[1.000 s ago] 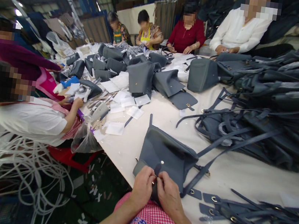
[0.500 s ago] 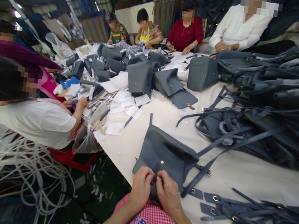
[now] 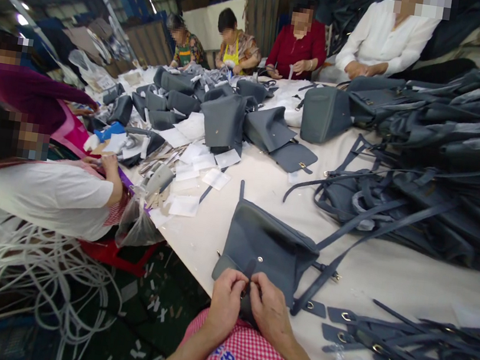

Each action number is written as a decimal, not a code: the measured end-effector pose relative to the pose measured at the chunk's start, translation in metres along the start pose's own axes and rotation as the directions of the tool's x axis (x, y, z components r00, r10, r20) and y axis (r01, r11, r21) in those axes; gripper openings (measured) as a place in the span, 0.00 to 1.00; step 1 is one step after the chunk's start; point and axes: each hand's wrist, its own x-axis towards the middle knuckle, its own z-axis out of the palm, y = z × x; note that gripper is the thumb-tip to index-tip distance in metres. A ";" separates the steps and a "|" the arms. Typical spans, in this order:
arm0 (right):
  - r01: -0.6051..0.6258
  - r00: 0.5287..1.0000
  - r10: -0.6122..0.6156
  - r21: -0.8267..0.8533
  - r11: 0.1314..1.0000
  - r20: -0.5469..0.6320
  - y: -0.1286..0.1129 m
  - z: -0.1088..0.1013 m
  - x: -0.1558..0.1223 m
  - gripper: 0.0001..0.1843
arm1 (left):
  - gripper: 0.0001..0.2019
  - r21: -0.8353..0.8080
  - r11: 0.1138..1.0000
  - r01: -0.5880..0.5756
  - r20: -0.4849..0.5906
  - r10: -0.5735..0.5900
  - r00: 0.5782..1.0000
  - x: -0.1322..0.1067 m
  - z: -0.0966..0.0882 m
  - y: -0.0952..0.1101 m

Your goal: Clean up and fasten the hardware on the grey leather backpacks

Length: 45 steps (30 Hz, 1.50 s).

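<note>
A grey-blue handbag (image 3: 271, 245) lies on the white table (image 3: 387, 278) right in front of me, its near edge hanging over the table's edge. My left hand (image 3: 226, 303) and my right hand (image 3: 269, 309) are both closed in a pinch on a small strap tab of the handbag, close to a metal snap. Their fingertips meet at the tab. A long strap (image 3: 336, 256) runs from the bag to the right.
Loose grey straps with metal rings (image 3: 400, 339) lie at the right. A big heap of grey bags (image 3: 449, 156) fills the far right. More bags (image 3: 225, 121) and white paper pieces (image 3: 198, 162) cover the middle. Several people sit around the table. White cords (image 3: 31, 270) lie on the floor at left.
My hands stay pinched on the tab with small finger movement. The person at left in the white shirt has drawn their hand back along the table edge.
</note>
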 end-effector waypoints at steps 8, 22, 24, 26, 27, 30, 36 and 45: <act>-0.161 0.987 0.158 0.118 0.980 0.037 0.007 -0.009 0.004 0.12 | 0.09 0.034 0.995 -0.093 0.159 0.087 0.984 -0.005 -0.002 -0.005; -0.386 0.913 0.291 0.372 0.844 0.287 0.005 -0.046 0.010 0.16 | 0.11 0.227 0.937 -0.266 0.083 0.253 0.964 0.003 -0.038 -0.002; -0.383 0.910 0.272 0.377 0.844 0.314 -0.001 -0.051 0.010 0.16 | 0.11 0.265 0.863 -0.430 0.148 0.404 0.903 0.005 -0.034 0.011; -0.369 0.913 0.257 0.369 0.853 0.318 -0.005 -0.053 0.010 0.15 | 0.11 0.321 0.763 -0.562 0.210 0.521 0.827 0.008 -0.029 0.020; -0.360 0.916 0.252 0.361 0.860 0.314 -0.006 -0.054 0.010 0.15 | 0.12 0.350 0.712 -0.609 0.235 0.563 0.792 0.010 -0.027 0.023; -0.339 0.923 0.241 0.339 0.877 0.300 -0.008 -0.054 0.009 0.13 | 0.15 0.432 0.573 -0.697 0.287 0.645 0.708 0.017 -0.022 0.025; -0.314 0.930 0.223 0.313 0.897 0.293 -0.004 -0.050 0.006 0.11 | 0.15 0.548 0.260 -0.795 0.535 0.622 0.572 0.028 -0.023 0.021; -0.318 0.935 0.236 0.328 0.890 0.266 0.003 -0.034 0.006 0.11 | 0.07 0.554 0.283 -0.783 0.638 0.460 0.617 0.045 -0.010 0.036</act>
